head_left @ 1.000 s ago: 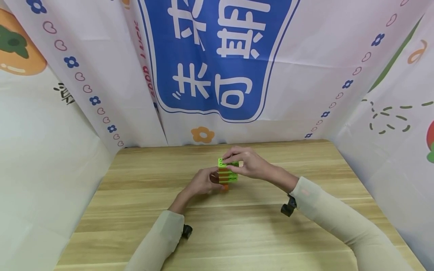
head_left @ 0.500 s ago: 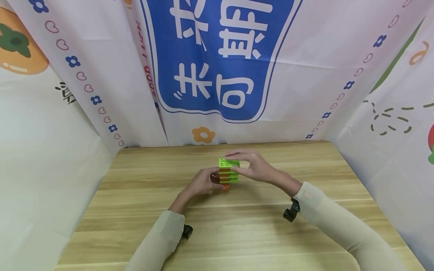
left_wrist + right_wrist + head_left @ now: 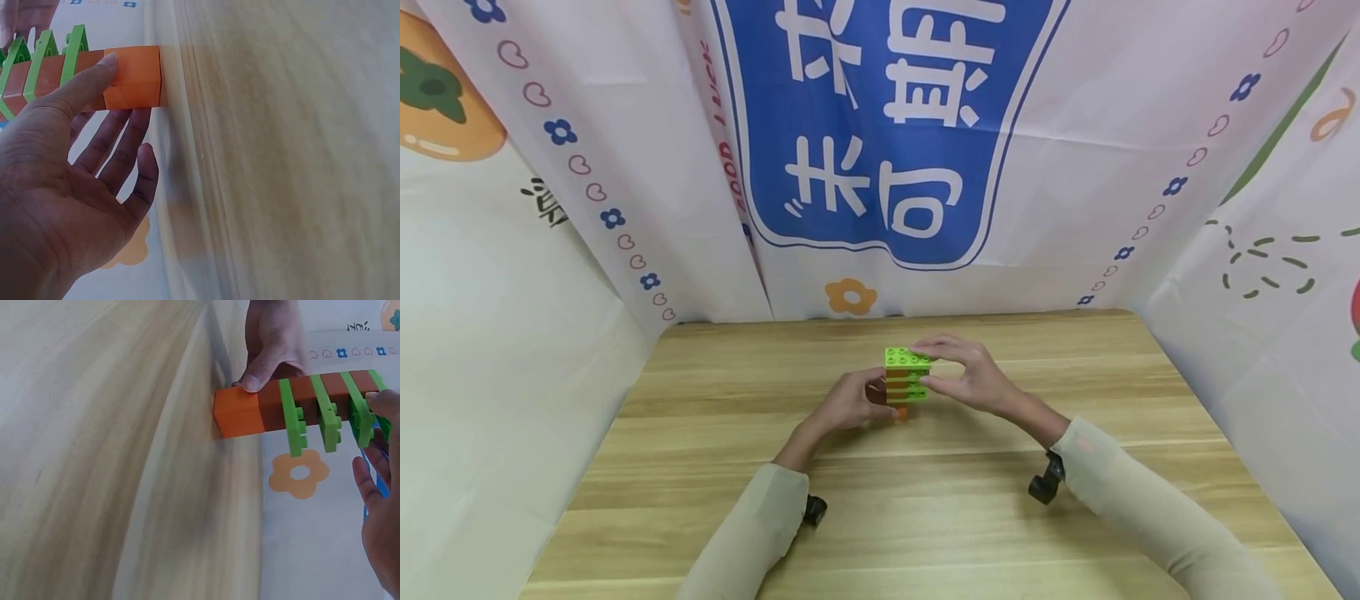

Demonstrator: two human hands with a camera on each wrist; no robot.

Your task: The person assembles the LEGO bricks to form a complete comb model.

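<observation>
A tower of toy building bricks stands upright on the table, with an orange brick (image 3: 134, 78) at its foot. Above that, brown bricks (image 3: 305, 394) alternate with green plates (image 3: 328, 419) that jut out to the right. My left hand (image 3: 846, 402) holds the tower low from the left, thumb across the front where orange meets brown and fingers behind. At the top right, my right hand (image 3: 976, 375) pinches the jutting end of the studded top green plate (image 3: 902, 358), its thumb in front and index finger over the back edge. Other right fingers extend loosely behind.
The wooden table (image 3: 737, 442) lies under both forearms. A white printed cloth (image 3: 1060, 208) with a blue panel rises behind it, and similar cloth walls close in both sides. A small black camera (image 3: 1047, 482) hangs at the right wrist.
My right hand has shifted right off the top of the tower, loosened so the studs showed, then closed in around the plate's right end. The left hand keeps its hold.
</observation>
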